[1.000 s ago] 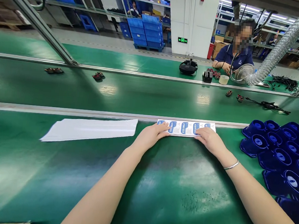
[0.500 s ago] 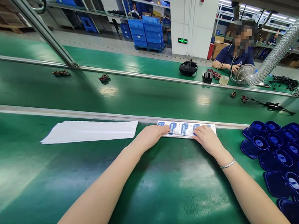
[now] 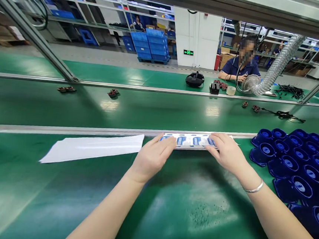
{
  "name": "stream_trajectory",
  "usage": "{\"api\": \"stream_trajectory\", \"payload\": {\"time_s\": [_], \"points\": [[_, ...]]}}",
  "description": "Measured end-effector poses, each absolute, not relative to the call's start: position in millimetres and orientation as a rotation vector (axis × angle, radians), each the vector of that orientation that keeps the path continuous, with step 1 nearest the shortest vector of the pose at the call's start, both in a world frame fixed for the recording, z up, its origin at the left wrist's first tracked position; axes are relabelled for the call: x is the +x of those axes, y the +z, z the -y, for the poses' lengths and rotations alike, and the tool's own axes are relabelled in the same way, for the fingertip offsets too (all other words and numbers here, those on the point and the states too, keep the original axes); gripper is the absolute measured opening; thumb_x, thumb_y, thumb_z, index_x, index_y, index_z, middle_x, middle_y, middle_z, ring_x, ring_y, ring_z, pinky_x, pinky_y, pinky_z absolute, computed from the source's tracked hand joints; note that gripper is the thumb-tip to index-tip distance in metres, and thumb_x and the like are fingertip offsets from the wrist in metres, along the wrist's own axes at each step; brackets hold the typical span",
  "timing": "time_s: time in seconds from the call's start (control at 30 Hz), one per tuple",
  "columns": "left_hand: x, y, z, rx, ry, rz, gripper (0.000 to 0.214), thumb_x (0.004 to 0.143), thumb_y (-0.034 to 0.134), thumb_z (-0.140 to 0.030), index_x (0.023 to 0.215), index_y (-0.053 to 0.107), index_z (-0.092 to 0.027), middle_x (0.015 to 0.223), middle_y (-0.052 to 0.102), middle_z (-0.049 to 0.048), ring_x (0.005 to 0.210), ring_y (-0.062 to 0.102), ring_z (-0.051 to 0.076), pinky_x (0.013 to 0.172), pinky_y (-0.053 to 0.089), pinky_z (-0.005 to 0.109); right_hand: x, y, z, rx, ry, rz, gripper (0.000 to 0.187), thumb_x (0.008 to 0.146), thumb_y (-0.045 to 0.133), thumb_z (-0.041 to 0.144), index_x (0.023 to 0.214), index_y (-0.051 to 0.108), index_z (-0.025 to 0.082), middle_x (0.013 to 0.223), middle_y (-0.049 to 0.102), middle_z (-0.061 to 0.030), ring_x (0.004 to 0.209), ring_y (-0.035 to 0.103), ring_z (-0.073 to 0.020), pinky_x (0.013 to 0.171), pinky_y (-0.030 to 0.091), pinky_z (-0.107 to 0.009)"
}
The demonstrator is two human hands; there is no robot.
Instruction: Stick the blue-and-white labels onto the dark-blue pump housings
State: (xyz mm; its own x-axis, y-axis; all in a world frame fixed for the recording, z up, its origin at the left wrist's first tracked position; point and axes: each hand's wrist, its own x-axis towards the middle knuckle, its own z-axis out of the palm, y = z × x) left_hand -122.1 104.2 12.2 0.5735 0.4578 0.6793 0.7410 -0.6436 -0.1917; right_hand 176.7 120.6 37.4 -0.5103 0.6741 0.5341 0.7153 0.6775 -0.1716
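A stack of white label sheets with blue print (image 3: 192, 141) is between my hands, near the metal strip along the bench. My left hand (image 3: 154, 157) is closed on its left end, with the fingers together over the top. My right hand (image 3: 227, 151) grips the right end, its thumb along the front edge and its fingers across the top. Both ends of the stack are partly hidden by my hands. Blank white sheets (image 3: 95, 148) lie flat on the green bench to the left of my left hand.
Rows of dark blue plastic cups (image 3: 286, 164) with round labels stand on the right. Past the metal strip (image 3: 63, 130) lie small parts (image 3: 113, 93) and a black cable (image 3: 284, 114). A co-worker (image 3: 243, 69) sits across the bench near a silver duct hose (image 3: 278, 65).
My view has tilted upward. My left hand has turned and closed more over the left end of the label stack, which now sits at a slight slant. My right hand still grips its end.
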Motion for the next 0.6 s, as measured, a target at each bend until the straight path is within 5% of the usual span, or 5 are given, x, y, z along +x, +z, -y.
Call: {"api": "stream_trajectory", "payload": {"time_s": [0.13,0.37,0.43,0.5,0.6], "points": [[-105,10,-58,-2.309,-0.798,0.694,0.024,0.091,0.057,-0.001,0.113,0.066,-0.007,0.107,0.078,0.0140,0.099,0.075,0.024,0.093,0.060,0.038,191,48,-95,-1.219,0.230,2.451,0.038,0.104,0.052,0.040,0.129,0.062,0.013,0.126,0.068,-0.0173,0.118,0.064,-0.0315,0.101,0.053,-0.046],[-79,2,-19,-2.493,-0.748,0.670,0.030,0.097,0.042,-0.002,0.103,0.071,-0.010,0.097,0.080,0.0097,0.084,0.077,0.021,0.071,0.063,0.031,198,29,-78,-1.378,0.519,2.723,0.052,0.091,0.074,0.045,0.130,0.062,0.012,0.123,0.069,-0.0182,0.113,0.065,-0.0331,0.097,0.053,-0.046],[-80,-9,-14,-2.613,-0.704,0.663,0.037,0.103,0.037,-0.014,0.096,0.073,-0.017,0.092,0.081,0.0057,0.075,0.077,0.020,0.064,0.062,0.028,195,25,-71,-1.421,0.476,2.735,0.063,0.080,0.083,0.051,0.128,0.063,0.015,0.120,0.068,-0.0169,0.113,0.063,-0.0345,0.093,0.055,-0.047],[-86,-25,-18,-2.738,-0.704,0.709,0.038,0.103,0.044,-0.045,0.093,0.074,-0.024,0.098,0.081,0.0026,0.075,0.077,0.021,0.062,0.063,0.028,190,20,-67,-1.361,0.321,2.827,0.072,0.078,0.082,0.057,0.131,0.059,0.015,0.124,0.064,-0.0176,0.114,0.060,-0.0367,0.090,0.055,-0.053],[-99,-53,-39,-2.849,-0.750,0.854,0.046,0.088,0.060,-0.063,0.120,0.071,-0.031,0.125,0.074,0.0050,0.099,0.076,0.029,0.074,0.066,0.034,182,11,-65,-1.339,0.218,2.889,0.076,0.082,0.074,0.065,0.132,0.056,0.011,0.120,0.064,-0.0175,0.112,0.059,-0.0362,0.091,0.054,-0.056]]}}
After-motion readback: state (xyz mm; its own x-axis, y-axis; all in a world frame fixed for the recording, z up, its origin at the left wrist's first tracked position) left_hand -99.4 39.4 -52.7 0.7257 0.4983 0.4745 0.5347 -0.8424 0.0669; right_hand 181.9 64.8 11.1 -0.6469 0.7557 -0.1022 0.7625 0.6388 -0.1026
